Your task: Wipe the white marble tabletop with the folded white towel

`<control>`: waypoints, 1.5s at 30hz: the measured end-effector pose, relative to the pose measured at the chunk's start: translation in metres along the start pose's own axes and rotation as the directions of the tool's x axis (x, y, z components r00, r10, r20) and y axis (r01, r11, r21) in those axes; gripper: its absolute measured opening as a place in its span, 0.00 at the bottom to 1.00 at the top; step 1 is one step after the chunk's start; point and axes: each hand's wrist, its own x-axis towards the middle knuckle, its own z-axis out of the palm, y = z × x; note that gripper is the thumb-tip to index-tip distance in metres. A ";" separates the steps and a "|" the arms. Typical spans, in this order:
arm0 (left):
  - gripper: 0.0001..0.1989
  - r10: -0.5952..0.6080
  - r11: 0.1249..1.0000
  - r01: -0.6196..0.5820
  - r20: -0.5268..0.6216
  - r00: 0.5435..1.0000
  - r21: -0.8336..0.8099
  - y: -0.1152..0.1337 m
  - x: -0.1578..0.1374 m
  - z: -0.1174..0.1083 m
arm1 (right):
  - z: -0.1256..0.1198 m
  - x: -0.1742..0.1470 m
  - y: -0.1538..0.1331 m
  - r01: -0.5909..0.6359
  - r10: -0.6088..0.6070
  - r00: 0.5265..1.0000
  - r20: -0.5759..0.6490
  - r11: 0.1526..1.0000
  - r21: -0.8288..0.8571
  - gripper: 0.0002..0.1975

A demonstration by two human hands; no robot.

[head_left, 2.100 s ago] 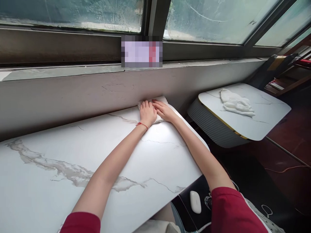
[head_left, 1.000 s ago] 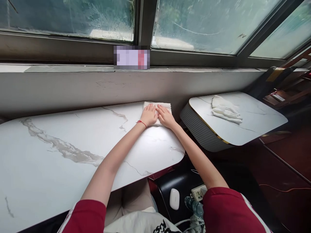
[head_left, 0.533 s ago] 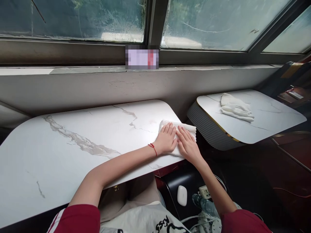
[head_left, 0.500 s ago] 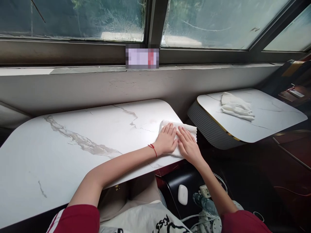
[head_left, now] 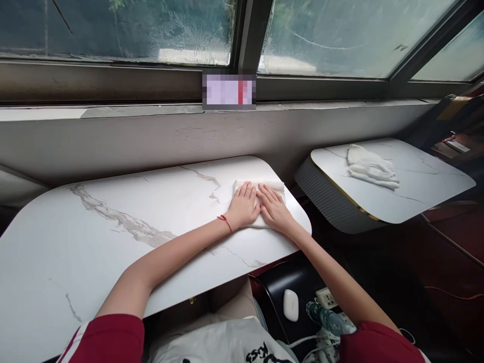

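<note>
A row of dark-framed glass windows sits above a low grey wall. A long table with a white, grey-veined, marble-patterned top stands along the wall. Its right end is rounded. A dark gap separates that end from a smaller white marble-patterned table with a fluted grey base, which bears a crumpled white cloth. Below the near edge of the long table is a glossy black surface.

The folded white fabric cloth lies flat on the long table, near the right end. Its far right corner is at or just beside the table edge; contact cannot be told. Tabletop extends well to the left, with a narrower strip toward the near edge. The cloth's visible right margin is finely scalloped.

The left hand and the right hand rest palm down on the cloth, fingers extended flat, side by side. Neither is curled around it.

A clear plastic bottle lies beside the right forearm; its contents cannot be made out. A small white rounded case rests on the black surface, interior hidden
</note>
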 end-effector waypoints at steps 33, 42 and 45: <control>0.28 -0.309 0.951 0.307 -0.074 0.948 -0.032 -0.118 0.057 -0.009 | 0.047 0.166 0.015 0.086 -0.093 0.995 0.046 0.987 0.138 0.28; 0.28 -0.311 0.950 0.309 -0.076 0.947 -0.030 -0.120 0.057 -0.008 | 0.046 0.167 0.014 0.071 -0.078 0.996 0.050 0.990 0.121 0.28; 0.29 -0.310 0.951 0.309 -0.071 0.948 -0.032 -0.118 0.057 -0.010 | 0.045 0.167 0.013 0.061 -0.068 0.996 0.054 0.991 0.117 0.29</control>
